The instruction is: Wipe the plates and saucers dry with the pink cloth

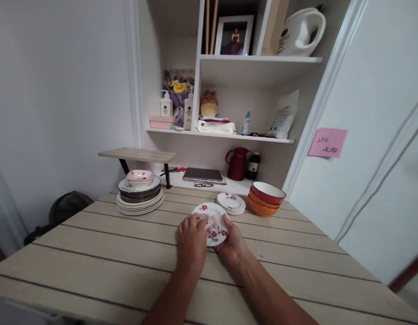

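Note:
A white plate with red flowers (220, 235) is tilted up over the middle of the table. My right hand (233, 243) grips its right edge, with the thumb on the rim and the other fingers underneath. A pale pink cloth (211, 222) is bunched against the face of the plate. Over it, my left hand (192, 237) is closed, its fingers curled round the cloth and pressing on the plate. Just behind the plate is a small stack of matching flowered plates (230, 203).
Stacked plates (140, 204) topped by a pink-rimmed bowl (140, 176) stand at the left, near a small raised shelf (137, 155). Red and orange bowls (266, 198) are stacked at the right. Farther back are a dark red jug (238, 164), a dark bottle (253, 166) and a laptop (202, 174).

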A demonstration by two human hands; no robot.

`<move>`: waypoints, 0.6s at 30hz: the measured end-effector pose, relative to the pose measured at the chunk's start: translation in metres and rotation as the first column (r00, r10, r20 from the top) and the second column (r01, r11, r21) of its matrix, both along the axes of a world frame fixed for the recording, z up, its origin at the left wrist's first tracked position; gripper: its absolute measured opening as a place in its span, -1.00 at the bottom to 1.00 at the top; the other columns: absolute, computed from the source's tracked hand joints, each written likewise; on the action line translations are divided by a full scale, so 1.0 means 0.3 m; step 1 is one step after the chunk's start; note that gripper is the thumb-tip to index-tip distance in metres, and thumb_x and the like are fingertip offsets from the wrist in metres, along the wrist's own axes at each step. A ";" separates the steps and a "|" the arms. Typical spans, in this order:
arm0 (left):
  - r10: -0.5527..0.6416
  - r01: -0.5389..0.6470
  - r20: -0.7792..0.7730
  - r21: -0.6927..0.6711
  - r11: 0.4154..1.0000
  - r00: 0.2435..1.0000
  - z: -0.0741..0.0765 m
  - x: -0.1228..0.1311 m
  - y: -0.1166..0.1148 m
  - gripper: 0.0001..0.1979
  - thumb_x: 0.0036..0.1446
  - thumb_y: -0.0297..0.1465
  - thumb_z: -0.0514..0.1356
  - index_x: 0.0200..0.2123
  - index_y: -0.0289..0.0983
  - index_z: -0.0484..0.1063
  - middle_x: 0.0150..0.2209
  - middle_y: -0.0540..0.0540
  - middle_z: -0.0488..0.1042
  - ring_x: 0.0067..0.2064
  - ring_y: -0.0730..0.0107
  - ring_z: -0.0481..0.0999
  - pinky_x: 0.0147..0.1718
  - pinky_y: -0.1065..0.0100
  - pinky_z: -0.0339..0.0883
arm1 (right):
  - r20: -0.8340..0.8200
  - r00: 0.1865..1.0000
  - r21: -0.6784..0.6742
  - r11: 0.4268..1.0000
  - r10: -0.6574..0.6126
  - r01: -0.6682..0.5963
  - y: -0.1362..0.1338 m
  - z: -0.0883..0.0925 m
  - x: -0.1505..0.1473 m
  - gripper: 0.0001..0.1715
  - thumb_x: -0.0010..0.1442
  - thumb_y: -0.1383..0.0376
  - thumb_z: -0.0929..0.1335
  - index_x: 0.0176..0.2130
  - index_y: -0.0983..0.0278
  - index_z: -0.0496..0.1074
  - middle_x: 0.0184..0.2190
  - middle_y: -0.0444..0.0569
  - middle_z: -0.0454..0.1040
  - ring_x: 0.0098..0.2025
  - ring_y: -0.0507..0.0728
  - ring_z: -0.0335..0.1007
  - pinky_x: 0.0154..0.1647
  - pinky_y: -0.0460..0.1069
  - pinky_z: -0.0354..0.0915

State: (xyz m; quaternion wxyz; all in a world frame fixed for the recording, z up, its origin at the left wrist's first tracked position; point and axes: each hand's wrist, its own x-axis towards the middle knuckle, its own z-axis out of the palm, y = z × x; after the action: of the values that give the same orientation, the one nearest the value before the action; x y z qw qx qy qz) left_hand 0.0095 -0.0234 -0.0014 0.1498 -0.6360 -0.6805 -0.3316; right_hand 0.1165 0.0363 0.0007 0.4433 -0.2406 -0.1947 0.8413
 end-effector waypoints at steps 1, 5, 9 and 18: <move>-0.060 0.060 -0.015 0.004 0.998 0.998 0.002 0.016 -0.005 -0.77 0.14 -0.49 0.15 -0.15 -0.13 0.47 -0.01 -0.10 0.40 0.01 0.19 0.34 -0.01 0.12 0.22 | -0.013 1.000 0.002 1.000 0.005 -0.005 0.004 0.004 0.006 -0.50 0.33 0.10 0.17 -0.02 0.42 0.41 -0.23 0.13 0.60 -0.20 0.20 0.54 -0.11 0.10 0.39; -0.191 0.192 -0.022 0.024 0.981 0.981 0.005 0.042 -0.018 -0.72 0.12 -0.52 0.16 -0.13 -0.11 0.47 0.02 -0.10 0.40 0.04 0.19 0.33 0.01 0.12 0.23 | -0.027 0.997 0.008 0.997 0.072 -0.072 -0.013 0.009 -0.008 -0.51 0.31 0.07 0.20 -0.11 0.42 0.45 -0.29 0.11 0.60 -0.24 0.17 0.54 -0.12 0.06 0.40; -0.025 0.022 0.056 0.056 0.998 0.998 0.002 -0.013 -0.011 -0.70 0.11 -0.50 0.19 -0.08 -0.11 0.46 0.01 -0.10 0.40 0.02 0.18 0.35 -0.02 0.14 0.24 | 0.035 0.995 -0.002 0.995 0.098 -0.098 -0.061 -0.002 -0.062 -0.64 0.30 0.15 0.25 -0.16 0.38 0.46 -0.37 0.04 0.60 -0.34 0.13 0.54 -0.17 0.03 0.40; 0.099 -0.101 0.078 0.017 0.995 0.992 -0.011 -0.070 -0.008 -0.74 0.13 -0.50 0.16 -0.11 -0.13 0.47 -0.01 -0.12 0.39 0.00 0.18 0.35 -0.07 0.16 0.23 | 0.044 0.997 -0.055 0.997 0.062 -0.060 -0.045 0.008 -0.042 -0.53 0.32 0.11 0.19 -0.02 0.41 0.40 -0.33 0.10 0.61 -0.29 0.21 0.55 -0.14 0.14 0.39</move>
State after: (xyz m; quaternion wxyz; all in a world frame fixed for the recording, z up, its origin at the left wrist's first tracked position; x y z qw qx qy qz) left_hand -0.0114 -0.0258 -0.0048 0.1463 -0.5864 -0.7133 -0.3550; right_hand 0.1040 0.0227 0.0030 0.4063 -0.2653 -0.1894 0.8536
